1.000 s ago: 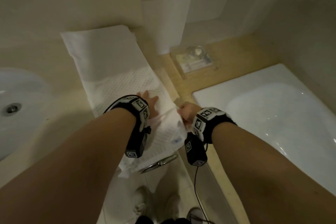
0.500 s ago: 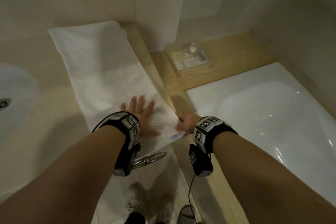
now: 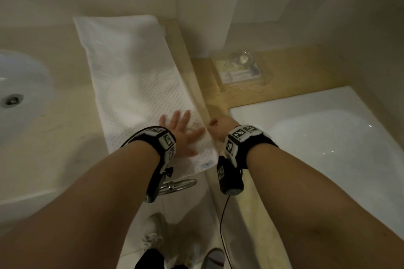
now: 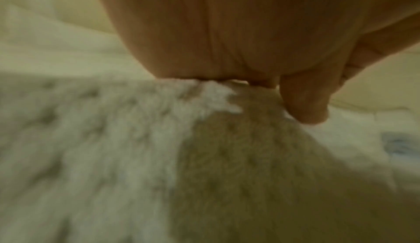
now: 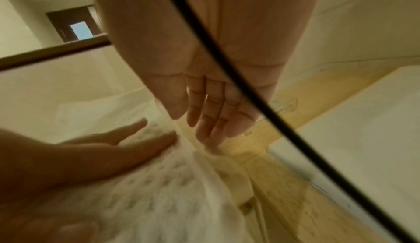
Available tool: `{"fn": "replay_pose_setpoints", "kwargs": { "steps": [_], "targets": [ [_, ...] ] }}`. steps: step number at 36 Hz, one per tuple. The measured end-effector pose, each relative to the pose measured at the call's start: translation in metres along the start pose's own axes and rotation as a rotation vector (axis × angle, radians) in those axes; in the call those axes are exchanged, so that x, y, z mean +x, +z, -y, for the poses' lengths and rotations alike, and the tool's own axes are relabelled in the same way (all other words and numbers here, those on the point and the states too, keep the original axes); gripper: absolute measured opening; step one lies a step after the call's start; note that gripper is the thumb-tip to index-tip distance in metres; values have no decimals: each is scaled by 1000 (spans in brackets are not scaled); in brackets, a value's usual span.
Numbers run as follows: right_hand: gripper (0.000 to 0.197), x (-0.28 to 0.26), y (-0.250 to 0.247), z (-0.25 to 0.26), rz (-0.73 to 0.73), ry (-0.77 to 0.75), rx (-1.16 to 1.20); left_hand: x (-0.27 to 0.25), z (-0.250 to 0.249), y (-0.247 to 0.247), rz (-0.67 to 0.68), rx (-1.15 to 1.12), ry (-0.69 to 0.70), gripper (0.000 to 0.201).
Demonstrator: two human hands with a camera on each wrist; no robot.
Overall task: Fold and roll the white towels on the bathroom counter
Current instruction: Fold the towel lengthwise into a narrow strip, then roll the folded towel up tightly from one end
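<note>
While the left hand presses flat on the folded towel, the right hand hangs relaxed beside it; rolling looks not yet begun.

We see our left hand from beneath the wrist, its palm filling the upper half of the view and lying down against the white towel. One fingertip at the right edge of the palm touches the cloth. The towel's dimpled weave spreads, blurred, across the lower view, with the hand's shadow falling over its centre. A small blue mark shows on the towel at far right. Pale cream surfaces lie behind, too blurred to identify.
</note>
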State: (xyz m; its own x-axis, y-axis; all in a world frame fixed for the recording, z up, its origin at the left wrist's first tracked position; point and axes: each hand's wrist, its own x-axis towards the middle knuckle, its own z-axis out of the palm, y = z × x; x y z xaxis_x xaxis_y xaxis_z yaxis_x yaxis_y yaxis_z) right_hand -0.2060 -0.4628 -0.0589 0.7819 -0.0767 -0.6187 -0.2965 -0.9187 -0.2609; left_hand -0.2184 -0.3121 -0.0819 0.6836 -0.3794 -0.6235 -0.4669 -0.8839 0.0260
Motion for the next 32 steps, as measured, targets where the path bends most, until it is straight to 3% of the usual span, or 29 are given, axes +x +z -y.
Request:
{"fn": "replay_pose_setpoints", "kwargs": {
  "steps": [5,8,12,16,18,23,27,32],
  "targets": [
    [63,14,15,21,25,-24,-92,-11,24,-8,-64,-298,35,46],
    [56,9,17,30,-23,-63,-132,-28,47,-6,-172,-490,-62,40],
    [40,-1,13,43,-192,-190,-319,-54,73,8,-318,-508,-252,35],
    [22,-16,18,75,7,-376,-343,-76,89,27,-326,-633,-349,26],
    [24,-23,28,91,88,-445,-326,-88,92,38,-357,-683,-366,23],
    [34,-36,61,115,120,-593,-300,-113,94,76,-421,-942,-451,13],
    [44,-46,78,130,158,-602,-412,-125,93,94,-424,-1096,-429,21],
    [53,-47,86,131,159,-554,-443,-133,87,107,-450,-1132,-361,28]
  ]
}}
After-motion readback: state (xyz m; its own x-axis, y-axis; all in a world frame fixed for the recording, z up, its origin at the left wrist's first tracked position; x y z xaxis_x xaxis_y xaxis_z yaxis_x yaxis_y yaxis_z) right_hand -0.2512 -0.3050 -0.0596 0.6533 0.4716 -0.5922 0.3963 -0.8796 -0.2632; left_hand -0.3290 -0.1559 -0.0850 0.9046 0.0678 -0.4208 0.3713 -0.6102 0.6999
